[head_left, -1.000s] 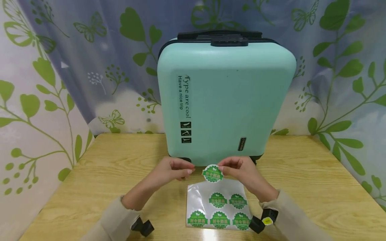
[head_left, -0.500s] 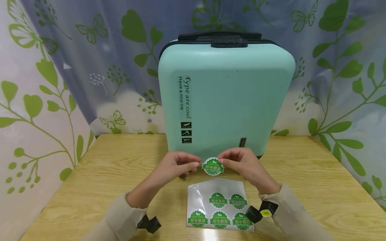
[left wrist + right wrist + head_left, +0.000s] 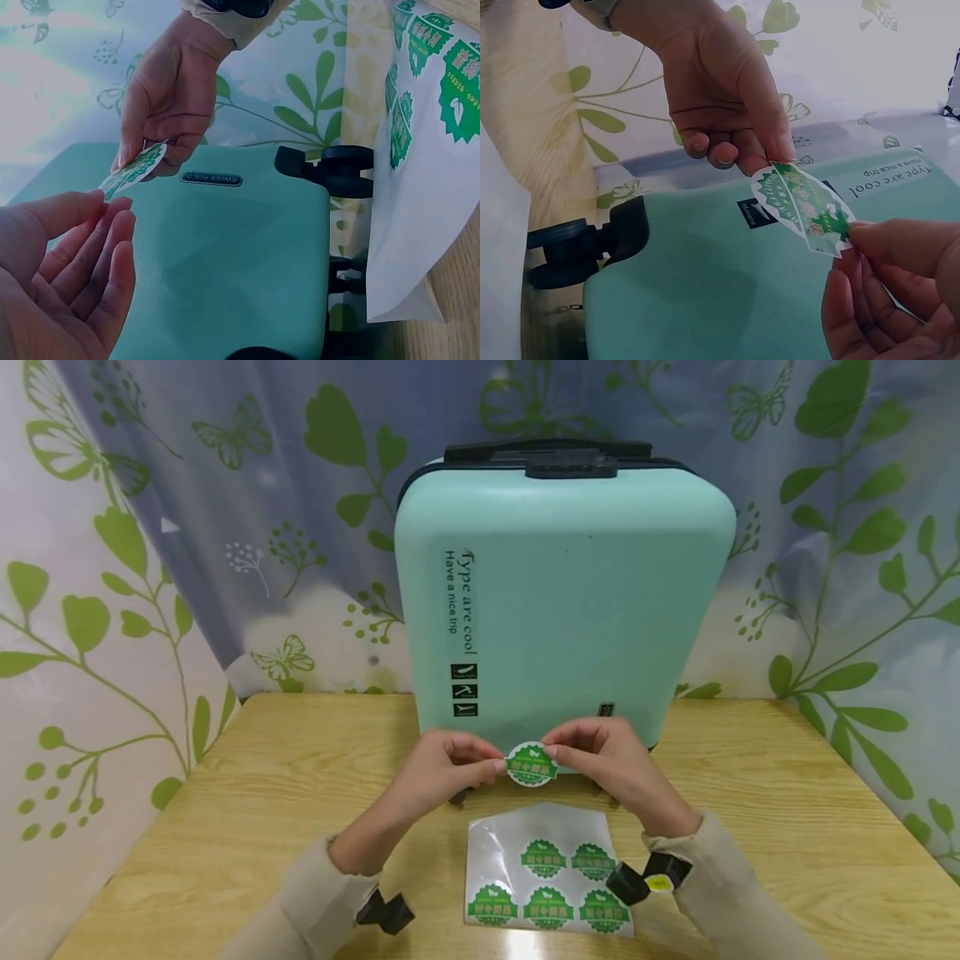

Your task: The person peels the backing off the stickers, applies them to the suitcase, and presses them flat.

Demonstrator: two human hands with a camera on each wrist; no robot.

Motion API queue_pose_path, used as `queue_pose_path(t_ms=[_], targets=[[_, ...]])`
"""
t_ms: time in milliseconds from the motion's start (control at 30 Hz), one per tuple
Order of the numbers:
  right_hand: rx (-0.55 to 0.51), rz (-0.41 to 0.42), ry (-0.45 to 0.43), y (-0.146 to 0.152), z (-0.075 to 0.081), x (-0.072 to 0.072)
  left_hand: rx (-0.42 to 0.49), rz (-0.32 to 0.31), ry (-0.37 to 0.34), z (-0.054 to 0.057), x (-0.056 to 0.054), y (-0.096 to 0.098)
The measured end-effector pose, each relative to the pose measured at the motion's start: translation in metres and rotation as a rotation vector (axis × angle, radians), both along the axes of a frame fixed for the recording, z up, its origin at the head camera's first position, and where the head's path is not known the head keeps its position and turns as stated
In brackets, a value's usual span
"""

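Note:
A round green-and-white sticker (image 3: pixel 532 765) is held up low in front of the mint-green suitcase (image 3: pixel 573 618). My left hand (image 3: pixel 442 777) pinches its left edge between thumb and forefinger. On the opposite edge, the thumb and forefinger of my right hand (image 3: pixel 611 768) grip it too. The right wrist view shows the sticker (image 3: pixel 801 206) stretched between both thumbs, printed face showing. Below the hands, a shiny white sticker sheet (image 3: pixel 491 843) lies on the table, bearing several more stickers of the same design.
The suitcase stands upright on the wooden table (image 3: pixel 315 752), close to a leaf-patterned curtain (image 3: pixel 315 568). Its front carries black lettering (image 3: pixel 460 602) and a small dark brand plate (image 3: pixel 212 179). A black caster wheel (image 3: pixel 562 251) shows at its lower corner.
Both hands have risen and moved toward the suitcase with the sticker. My left hand, earlier apart from it, has come over and taken its left edge.

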State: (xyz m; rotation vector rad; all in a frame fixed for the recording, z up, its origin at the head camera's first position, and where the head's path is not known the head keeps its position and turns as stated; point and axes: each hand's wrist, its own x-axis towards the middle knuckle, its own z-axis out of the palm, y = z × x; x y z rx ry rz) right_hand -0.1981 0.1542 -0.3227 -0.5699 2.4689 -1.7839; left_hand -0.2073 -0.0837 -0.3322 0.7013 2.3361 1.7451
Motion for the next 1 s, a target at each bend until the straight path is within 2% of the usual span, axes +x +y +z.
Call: queue_pose_path(t_ms=[500,767,1000], targets=[[-0.033,-0.011,0.023,-0.002,0.005,-0.002,0.031,-0.001,0.104,0.000,-0.003,0.001],[-0.091,-0.045,0.061,-0.001,0.013,-0.004,0.014,0.004,0.188,0.007,-0.006,0.007],[-0.156,-0.046,0.072,0.000,0.016,-0.007,0.030,0.017,0.196,0.014,-0.007,0.006]])
